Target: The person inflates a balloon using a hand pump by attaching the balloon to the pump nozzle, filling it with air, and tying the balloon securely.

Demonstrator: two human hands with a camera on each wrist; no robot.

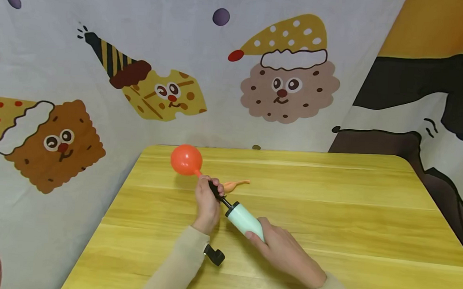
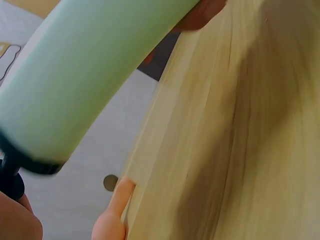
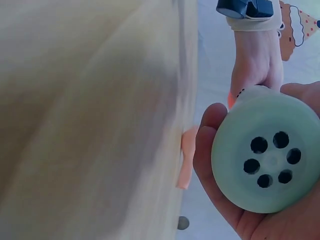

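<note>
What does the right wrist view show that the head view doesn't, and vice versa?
Right wrist only: six round dark holes in the end of the mint-green cylindrical pump.

Head only: the pump's thin black rod, the whole round red balloon (the right wrist view has just a red-orange sliver), and the yellow cartoon cheese on the pale backdrop.

Both: the pump, the right hand gripping it, the left hand, the limp peach-coloured balloon and the wood-grain table.
</note>
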